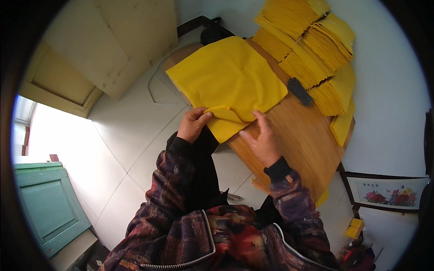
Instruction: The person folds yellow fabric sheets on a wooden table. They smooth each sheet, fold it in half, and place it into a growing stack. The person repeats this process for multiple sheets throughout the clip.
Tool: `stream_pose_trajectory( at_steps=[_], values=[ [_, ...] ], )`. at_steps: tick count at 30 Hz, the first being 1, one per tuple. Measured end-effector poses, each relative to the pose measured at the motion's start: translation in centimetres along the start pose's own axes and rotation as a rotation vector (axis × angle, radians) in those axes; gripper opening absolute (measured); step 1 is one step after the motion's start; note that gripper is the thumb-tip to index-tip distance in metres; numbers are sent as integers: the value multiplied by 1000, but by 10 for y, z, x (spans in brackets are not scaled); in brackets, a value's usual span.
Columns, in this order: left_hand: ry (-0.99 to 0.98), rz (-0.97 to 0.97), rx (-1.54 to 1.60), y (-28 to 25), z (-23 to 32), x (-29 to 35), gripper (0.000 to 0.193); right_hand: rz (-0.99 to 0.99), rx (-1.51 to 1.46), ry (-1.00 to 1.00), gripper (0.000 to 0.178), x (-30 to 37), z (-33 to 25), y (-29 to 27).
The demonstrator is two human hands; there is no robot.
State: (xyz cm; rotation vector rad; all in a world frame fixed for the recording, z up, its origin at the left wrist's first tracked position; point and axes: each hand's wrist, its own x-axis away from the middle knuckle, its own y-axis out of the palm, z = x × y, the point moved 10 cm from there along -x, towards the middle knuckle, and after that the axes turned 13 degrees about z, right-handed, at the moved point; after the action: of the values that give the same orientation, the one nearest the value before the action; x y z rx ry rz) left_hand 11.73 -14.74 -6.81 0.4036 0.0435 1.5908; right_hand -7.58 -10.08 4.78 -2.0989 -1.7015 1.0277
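Observation:
A broad sheet of yellow cloth [226, 72] lies over the far part of the wooden table, its near edge overhanging toward me. My left hand [193, 124] pinches the near left edge between thumb and fingers, where one layer lifts in a small curled fold [221, 110]. At the near right corner of the cloth is my right hand [264, 137]. Its thumb and forefinger are spread, with the fingertips beside the edge and no cloth plainly gripped. Whether the sheet is one folded piece or several layers I cannot tell.
Tall stacks of folded yellow cloth [307, 54] line the table's far right side by the wall. A dark grey fuzzy item [299, 91] lies against them on the wooden table [294, 140]. Left are a tiled floor [131, 144], a pale wooden door panel [108, 45] and a green cabinet [49, 203].

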Motion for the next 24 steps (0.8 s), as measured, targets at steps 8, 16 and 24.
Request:
stream_pose_trajectory(
  at_steps=[8, 16, 24],
  values=[
    [97, 39, -91, -5, 6, -2, 24, -117, 202, -149, 24, -33, -22, 52],
    [217, 88, -133, -5, 19, 4, 81, -24, 193, -241, 16, -33, -41, 30],
    [586, 136, -252, -7, 35, 5, 88, 118, 299, -313, 23, 28, -34, -64]
  ],
)
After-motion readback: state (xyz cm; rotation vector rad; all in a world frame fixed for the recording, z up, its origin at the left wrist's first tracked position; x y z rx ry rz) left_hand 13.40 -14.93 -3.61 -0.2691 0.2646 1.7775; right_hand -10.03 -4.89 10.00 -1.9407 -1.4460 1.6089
